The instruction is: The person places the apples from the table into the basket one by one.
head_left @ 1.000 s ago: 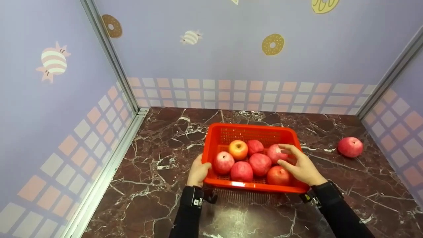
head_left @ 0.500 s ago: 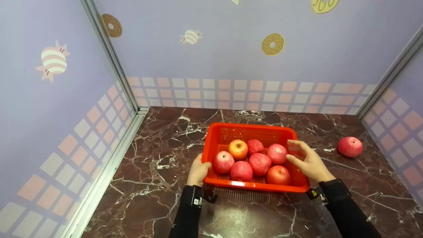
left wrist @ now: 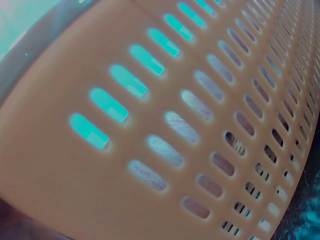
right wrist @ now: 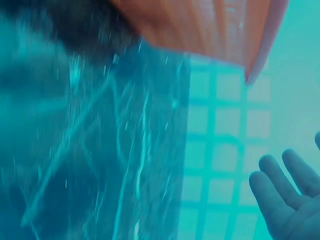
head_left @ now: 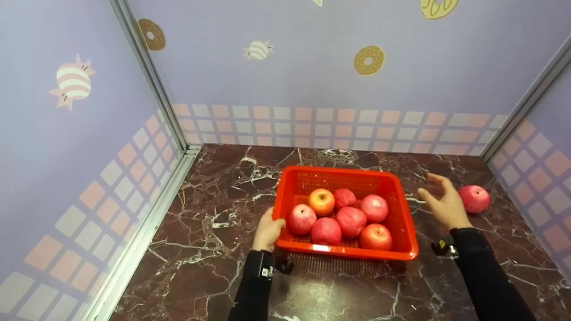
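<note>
A red plastic basket (head_left: pixel 345 253) stands on the marbled table with several apples in it, most pinkish red, such as one apple (head_left: pixel 351 221) in the middle. A yellow-orange apple (head_left: pixel 321 202) lies among them. My left hand (head_left: pixel 268 232) grips the basket's left rim, thumb on the inside; in the left wrist view the slotted basket wall (left wrist: pixel 75 185) fills the picture. My right hand (head_left: pixel 447 206) is off the basket's right side with fingers spread and nothing in it. Just beyond it a lone red apple (head_left: pixel 475 199) rests on the table.
The dark red marbled table (head_left: pixel 214 267) is bounded by a lilac back wall (head_left: pixel 303 80) and by side walls at left and right. A metal rail (head_left: pixel 138 245) runs along the left wall's foot.
My right hand has moved from over the apples in the basket, out across its right rim, toward the lone apple. My left hand and the basket have stayed in place.
</note>
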Available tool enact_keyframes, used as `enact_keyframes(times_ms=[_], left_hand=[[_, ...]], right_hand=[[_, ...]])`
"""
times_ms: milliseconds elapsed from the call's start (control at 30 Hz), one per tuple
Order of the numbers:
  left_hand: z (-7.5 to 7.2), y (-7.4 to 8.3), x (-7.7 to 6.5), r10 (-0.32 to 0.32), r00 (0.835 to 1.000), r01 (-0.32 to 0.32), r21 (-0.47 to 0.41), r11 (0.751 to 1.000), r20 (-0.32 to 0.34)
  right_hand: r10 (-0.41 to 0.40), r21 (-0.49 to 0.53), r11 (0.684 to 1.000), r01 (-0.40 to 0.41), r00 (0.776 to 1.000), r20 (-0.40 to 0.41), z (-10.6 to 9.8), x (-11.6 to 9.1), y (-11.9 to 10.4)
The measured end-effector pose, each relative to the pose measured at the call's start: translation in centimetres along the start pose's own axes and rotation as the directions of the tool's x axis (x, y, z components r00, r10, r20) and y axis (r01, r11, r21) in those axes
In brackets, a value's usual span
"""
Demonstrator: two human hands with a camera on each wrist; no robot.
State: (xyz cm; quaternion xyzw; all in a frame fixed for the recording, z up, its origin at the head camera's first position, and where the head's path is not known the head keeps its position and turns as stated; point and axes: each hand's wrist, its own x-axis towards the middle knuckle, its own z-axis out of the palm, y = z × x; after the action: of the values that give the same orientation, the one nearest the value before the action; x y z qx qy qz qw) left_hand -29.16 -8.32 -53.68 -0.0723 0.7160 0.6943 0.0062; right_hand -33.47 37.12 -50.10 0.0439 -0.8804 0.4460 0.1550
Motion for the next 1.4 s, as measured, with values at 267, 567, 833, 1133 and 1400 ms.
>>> enact_keyframes(times_ms=[267,567,833,1133,1400], left_hand=[[0.0,0.1,-0.1,-0.012,1.000,0.012,-0.021,1.000,0.000],[0.0,0.0,0.0,-0.018,1.000,0.018,-0.030,0.999,-0.006],[0.0,0.0,-0.1,-0.029,1.000,0.029,-0.029,0.999,0.003],[0.1,-0.1,-0.1,-0.027,1.000,0.027,-0.020,0.999,0.000],[0.1,0.2,-0.3,-0.019,1.000,0.018,-0.027,0.999,-0.005]], right_hand=[[0.144,-0.047,0.988,-0.146,0.988,-0.059,-2.1,1.1,2.5],[0.211,-0.147,0.962,-0.229,0.969,-0.131,-3.8,1.9,4.2],[0.244,-0.249,0.930,-0.272,0.960,-0.138,-5.2,2.2,6.3],[0.352,-0.303,0.888,-0.346,0.935,-0.036,-6.9,1.7,8.5],[0.426,-0.347,0.855,-0.385,0.904,0.047,-7.8,1.6,9.4]])
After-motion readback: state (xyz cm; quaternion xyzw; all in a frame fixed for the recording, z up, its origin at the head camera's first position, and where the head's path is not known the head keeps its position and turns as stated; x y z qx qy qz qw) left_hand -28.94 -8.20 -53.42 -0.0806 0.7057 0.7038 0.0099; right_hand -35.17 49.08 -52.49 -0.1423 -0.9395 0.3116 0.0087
